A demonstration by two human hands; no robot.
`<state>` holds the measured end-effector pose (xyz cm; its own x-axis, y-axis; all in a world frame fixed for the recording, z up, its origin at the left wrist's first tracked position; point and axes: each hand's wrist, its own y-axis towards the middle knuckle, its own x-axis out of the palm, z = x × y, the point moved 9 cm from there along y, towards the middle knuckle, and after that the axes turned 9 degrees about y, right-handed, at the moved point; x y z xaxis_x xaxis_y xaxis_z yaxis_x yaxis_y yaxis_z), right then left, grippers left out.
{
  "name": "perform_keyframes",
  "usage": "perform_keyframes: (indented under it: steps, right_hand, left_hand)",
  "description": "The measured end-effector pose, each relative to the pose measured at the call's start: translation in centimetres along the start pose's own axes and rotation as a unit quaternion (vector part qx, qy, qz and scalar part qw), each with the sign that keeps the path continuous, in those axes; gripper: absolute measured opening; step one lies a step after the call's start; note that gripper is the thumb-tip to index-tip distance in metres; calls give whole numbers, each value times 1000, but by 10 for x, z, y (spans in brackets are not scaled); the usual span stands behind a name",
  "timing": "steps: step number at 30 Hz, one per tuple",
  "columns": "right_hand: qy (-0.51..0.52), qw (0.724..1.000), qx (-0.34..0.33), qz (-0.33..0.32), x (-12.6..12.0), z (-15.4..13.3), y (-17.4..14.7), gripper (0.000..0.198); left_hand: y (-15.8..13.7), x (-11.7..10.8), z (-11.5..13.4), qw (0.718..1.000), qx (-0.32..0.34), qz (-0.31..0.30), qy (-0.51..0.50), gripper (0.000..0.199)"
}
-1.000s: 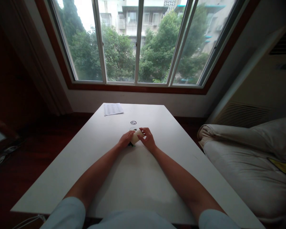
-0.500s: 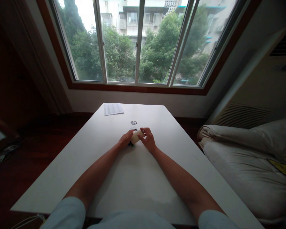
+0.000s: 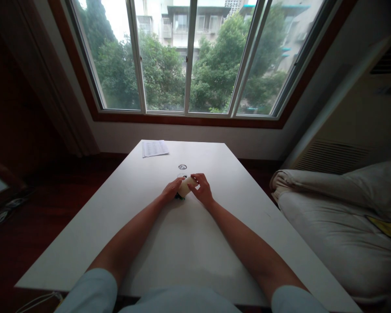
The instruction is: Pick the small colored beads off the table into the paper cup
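A cream-coloured cylinder (image 3: 185,188), tilted with its right end higher, is held between my two hands over the middle of the white table. My left hand (image 3: 172,189) is closed round its left end. My right hand (image 3: 202,188) grips the right end between thumb and fingers. Under the cylinder's left end lies a small dark object (image 3: 180,197) with bits of green, mostly covered. Just behind the hands is a small clear item (image 3: 181,176), partly hidden. A round clear disc with a dark rim (image 3: 182,167) lies flat farther back.
Sheets of printed paper (image 3: 155,148) lie at the back left of the white table (image 3: 195,252). A cushioned sofa (image 3: 339,217) stands along the right side. Beyond the table is a wall with a wide window (image 3: 187,61). Cables (image 3: 6,208) lie on the floor at left.
Both hands keep their grip on the cylinder, which has turned very slightly. Otherwise the scene looks the same.
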<state>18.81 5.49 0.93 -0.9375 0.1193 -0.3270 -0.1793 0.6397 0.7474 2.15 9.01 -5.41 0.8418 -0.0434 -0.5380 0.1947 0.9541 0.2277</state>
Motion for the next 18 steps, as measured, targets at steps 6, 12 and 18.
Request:
perform_keyframes:
  steps: [6,12,18]
  right_hand:
    - [-17,1000,-20,-5,0,-10,0,37]
    - [-14,1000,-14,8,-3,-9,0,36]
    - [-16,1000,-11,15,-4,-6,1,35]
  left_hand:
    - [-1,1,6,1000,10,-3,4,66]
    - [-3,0,12,1000,19,-6,12,65]
    - [-5,-3,14,1000,15,-2,10,66]
